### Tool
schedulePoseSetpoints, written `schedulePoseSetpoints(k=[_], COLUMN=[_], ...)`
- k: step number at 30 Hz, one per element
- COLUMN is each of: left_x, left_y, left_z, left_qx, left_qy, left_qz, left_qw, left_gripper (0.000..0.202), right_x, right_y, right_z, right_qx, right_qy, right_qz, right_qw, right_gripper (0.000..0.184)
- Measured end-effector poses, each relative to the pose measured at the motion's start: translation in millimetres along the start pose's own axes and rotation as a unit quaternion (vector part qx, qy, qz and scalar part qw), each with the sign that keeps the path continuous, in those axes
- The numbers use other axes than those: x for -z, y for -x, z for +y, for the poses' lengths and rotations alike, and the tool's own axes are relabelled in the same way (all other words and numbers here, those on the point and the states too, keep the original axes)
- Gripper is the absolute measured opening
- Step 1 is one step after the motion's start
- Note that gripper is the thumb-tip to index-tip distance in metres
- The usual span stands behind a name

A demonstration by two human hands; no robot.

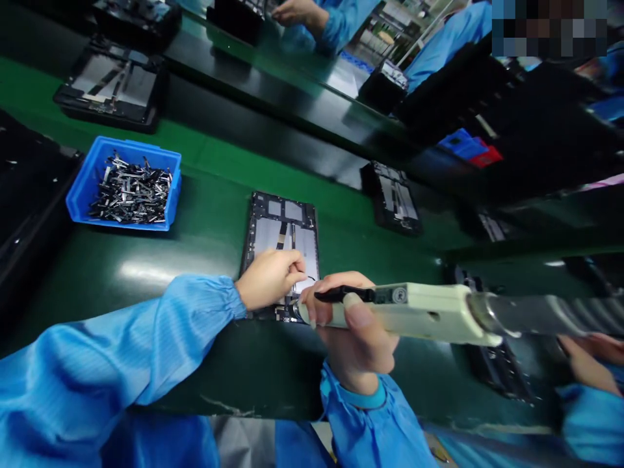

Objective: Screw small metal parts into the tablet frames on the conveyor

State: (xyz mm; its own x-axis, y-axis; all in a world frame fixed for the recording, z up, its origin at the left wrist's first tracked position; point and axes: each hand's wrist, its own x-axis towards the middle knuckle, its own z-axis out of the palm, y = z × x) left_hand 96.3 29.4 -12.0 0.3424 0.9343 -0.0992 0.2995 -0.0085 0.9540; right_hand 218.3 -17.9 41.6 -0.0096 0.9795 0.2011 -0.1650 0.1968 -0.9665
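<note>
An opened tablet housing (307, 237), with silver panels and dark flat cables inside, lies on the green bench in front of me. My left hand (273, 276) rests over its lower part, fingers closed in a pinch. A thin dark strand shows by those fingertips; whether they hold it is unclear. My right hand (358, 325) is wrapped around a pale electric screwdriver (439, 312) with a black lever, held almost level. Its tip end points left at the tablet's lower edge, partly hidden behind my fingers. A small circuit board (285, 314) shows there.
A blue bin (175, 188) full of small dark metallic parts stands to the left. More opened tablets lie at upper left (114, 81) and right (397, 198). A co-worker's hand (592, 364) is at the right edge; other people in blue sleeves work across the bench.
</note>
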Motion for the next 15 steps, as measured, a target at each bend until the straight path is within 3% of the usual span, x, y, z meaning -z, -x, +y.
schedulePoseSetpoints(k=[4, 8, 12, 15], left_x=[-0.7, 5.2, 9.9, 14.2], left_y=[1.5, 3.8, 5.9, 7.3], left_z=[-6.6, -7.1, -6.9, -7.1], left_qx=[-0.002, -0.010, -0.034, -0.034], left_qy=[-0.041, -0.071, -0.069, -0.054], left_qz=[0.007, 0.012, 0.014, 0.018], left_qw=[0.999, 0.997, 0.997, 0.998], left_gripper=[0.011, 0.011, 0.012, 0.018], right_x=[-0.4, 13.0, 52.0, 87.6], right_y=[3.4, 6.4, 0.9, -5.5], right_z=[0.6, -18.5, -36.2, -27.3], right_qx=[-0.011, 0.008, 0.114, 0.154], right_qy=[0.011, -0.013, -0.041, -0.026], right_qz=[-0.005, 0.012, 0.076, 0.176], right_qw=[1.000, 1.000, 0.990, 0.972], right_gripper=[0.035, 0.035, 0.031, 0.028])
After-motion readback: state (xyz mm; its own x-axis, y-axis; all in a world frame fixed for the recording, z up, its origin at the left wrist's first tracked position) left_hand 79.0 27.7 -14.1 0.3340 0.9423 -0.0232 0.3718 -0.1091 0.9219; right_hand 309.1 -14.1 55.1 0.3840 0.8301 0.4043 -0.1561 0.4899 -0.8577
